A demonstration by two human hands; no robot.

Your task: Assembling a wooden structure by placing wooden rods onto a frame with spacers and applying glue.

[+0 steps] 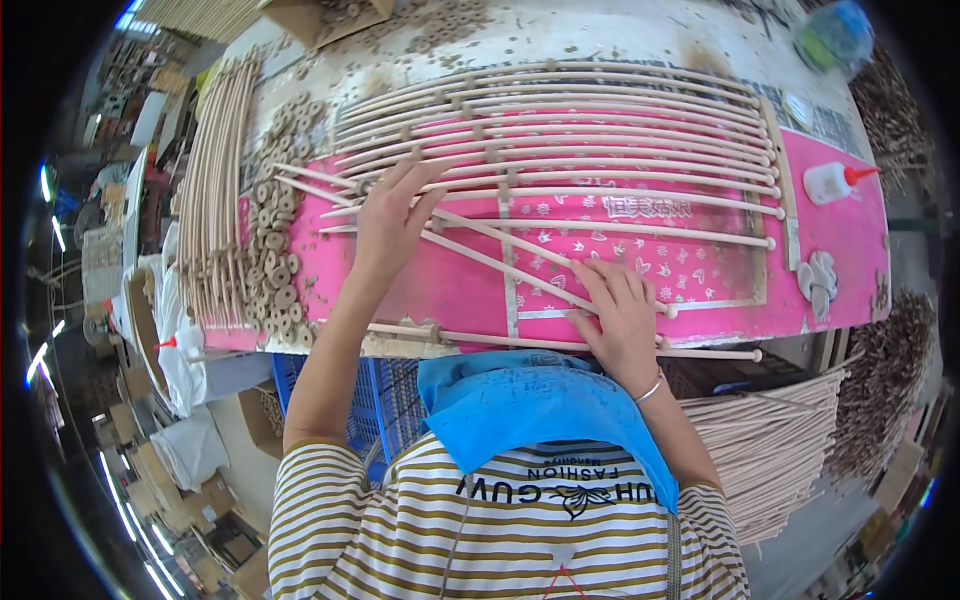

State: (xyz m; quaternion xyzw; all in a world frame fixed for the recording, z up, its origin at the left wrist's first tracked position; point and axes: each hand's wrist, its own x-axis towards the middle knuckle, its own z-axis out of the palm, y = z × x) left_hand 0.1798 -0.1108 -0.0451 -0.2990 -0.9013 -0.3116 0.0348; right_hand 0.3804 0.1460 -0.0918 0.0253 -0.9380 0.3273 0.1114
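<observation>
My left hand (388,220) is over the left part of two slanting wooden rods (505,265), its fingers bent around them. The rods' thin tips stick out to the left beyond it. My right hand (622,325) grips the same two rods near their knobbed right ends, fingers and thumb pressed together. Beyond my hands lies a row of similar rods (620,172), side by side, with knobs to the right and small brownish pieces on their shafts. Another rod (500,340) lies along the table's near edge, partly hidden by my right hand.
Loose wooden discs (275,265) are heaped at left, beside a rod stack (215,200). A pink sheet (840,250) covers the table. At right are a white glue bottle with a red tip (828,183) and a crumpled cloth (818,280). More rods (770,440) lie below, near a blue crate (400,400).
</observation>
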